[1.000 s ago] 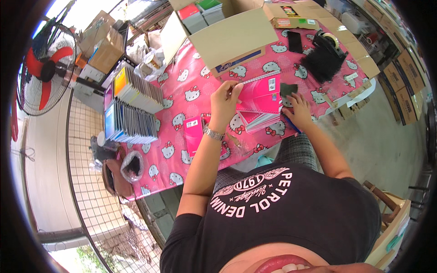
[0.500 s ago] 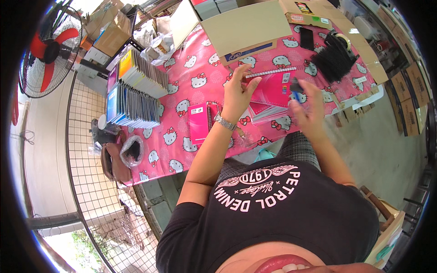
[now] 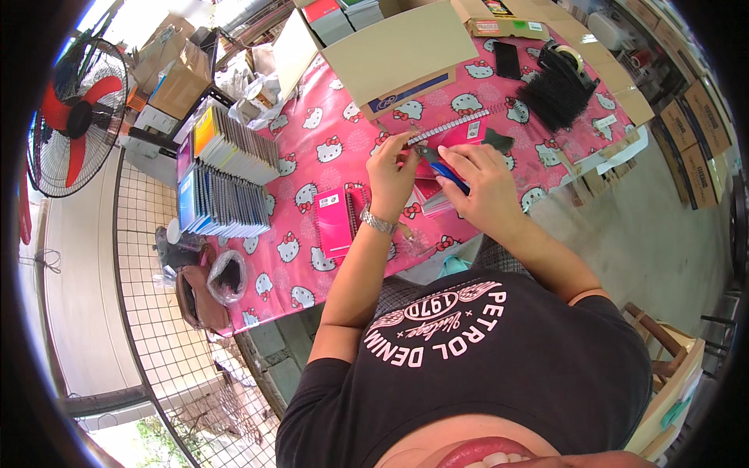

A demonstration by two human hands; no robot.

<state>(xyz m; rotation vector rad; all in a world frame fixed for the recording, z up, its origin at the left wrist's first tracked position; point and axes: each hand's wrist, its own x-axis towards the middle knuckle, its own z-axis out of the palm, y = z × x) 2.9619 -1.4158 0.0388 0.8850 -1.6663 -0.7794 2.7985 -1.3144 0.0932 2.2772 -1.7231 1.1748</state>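
My left hand [image 3: 392, 178] is closed in a pinch at the left end of a pink notebook's wire-bound edge [image 3: 449, 134]. Between my right hand's [image 3: 488, 183] thumb and fingers is a blue-handled tool [image 3: 450, 179], its dark front end close to my left fingertips; its exact kind is partly hidden. The pink notebook [image 3: 473, 131] lies under my hands, on top of more pink-covered notebooks [image 3: 434, 201]. Just beyond my right fingers shows a dark grey thing [image 3: 499, 141] that I cannot make out. Left of my left wrist lies another pink spiral notebook [image 3: 334, 222].
Stacks of blue notebooks [image 3: 222, 204] and yellow-topped notebooks [image 3: 234, 144] stand at the left. An open carton [image 3: 402, 58] is at the back. Black binding wires [image 3: 555, 95], a tape dispenser [image 3: 568, 61] and a phone [image 3: 506, 60] lie at the right back. A fan [image 3: 79, 117] stands far left.
My right hand has moved left with the blue-handled tool, up to my left hand at the wire-bound edge. My left hand has shifted slightly down and left; the whole view has shifted a little.
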